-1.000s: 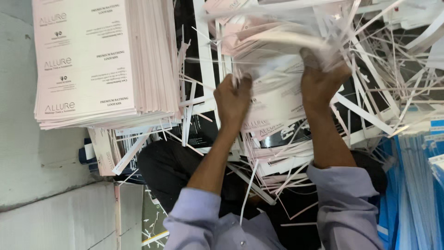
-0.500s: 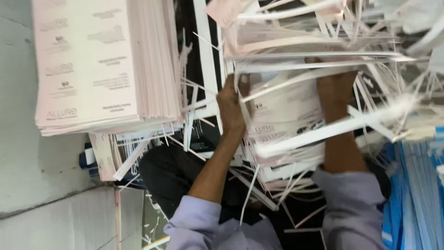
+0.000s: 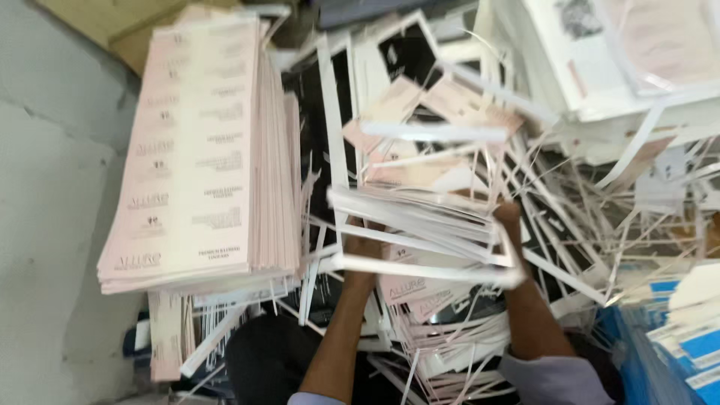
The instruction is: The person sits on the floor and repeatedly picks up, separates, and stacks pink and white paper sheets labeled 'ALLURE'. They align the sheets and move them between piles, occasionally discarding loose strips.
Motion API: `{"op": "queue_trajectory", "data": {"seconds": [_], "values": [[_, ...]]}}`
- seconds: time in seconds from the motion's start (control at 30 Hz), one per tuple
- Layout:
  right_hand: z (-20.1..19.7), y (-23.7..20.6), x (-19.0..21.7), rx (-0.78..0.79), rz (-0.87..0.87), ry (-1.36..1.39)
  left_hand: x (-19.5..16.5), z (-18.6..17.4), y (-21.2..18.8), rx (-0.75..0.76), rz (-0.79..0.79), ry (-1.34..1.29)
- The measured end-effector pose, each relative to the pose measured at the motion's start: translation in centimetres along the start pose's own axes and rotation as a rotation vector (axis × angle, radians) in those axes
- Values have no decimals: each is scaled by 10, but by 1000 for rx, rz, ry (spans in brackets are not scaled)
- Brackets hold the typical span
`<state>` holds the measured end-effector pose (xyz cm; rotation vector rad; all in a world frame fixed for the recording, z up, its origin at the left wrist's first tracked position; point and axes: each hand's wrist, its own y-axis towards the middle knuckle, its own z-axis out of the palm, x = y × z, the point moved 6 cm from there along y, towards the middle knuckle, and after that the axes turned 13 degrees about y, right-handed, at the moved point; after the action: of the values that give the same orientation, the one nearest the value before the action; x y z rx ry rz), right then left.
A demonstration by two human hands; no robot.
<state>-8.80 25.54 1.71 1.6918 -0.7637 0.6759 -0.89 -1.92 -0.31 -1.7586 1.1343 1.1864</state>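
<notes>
Both hands are up under a messy bundle of cut sheets (image 3: 424, 225) in the middle of the scraps, left hand (image 3: 365, 251) and right hand (image 3: 511, 225) gripping its sides, fingers mostly buried so can't see them well. Tall pink paper stack (image 3: 202, 150) sits just left, blue sheets (image 3: 675, 345) at right.

A blurred bundle of white paper offcut frames (image 3: 420, 225), mixed with pale pink printed sheets, lies tilted and loosely stacked, held up between both grips at its edges.
</notes>
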Motion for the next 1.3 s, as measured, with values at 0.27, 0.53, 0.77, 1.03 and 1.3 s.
{"op": "queue_trajectory", "data": {"seconds": [0.27,0.53,0.77,1.03,1.3], "values": [[13,26,43,66,85,120,-5,-1,47,98,-207,-57],[11,36,67,48,-66,69,-63,5,12,-257,154,26],[7,21,48,-47,-63,20,-120,18,-53,-244,825,511],[9,14,36,-129,-10,32,-114,15,-50,71,966,842],[6,15,38,-133,11,49,-59,-23,26,463,119,-695]]}}
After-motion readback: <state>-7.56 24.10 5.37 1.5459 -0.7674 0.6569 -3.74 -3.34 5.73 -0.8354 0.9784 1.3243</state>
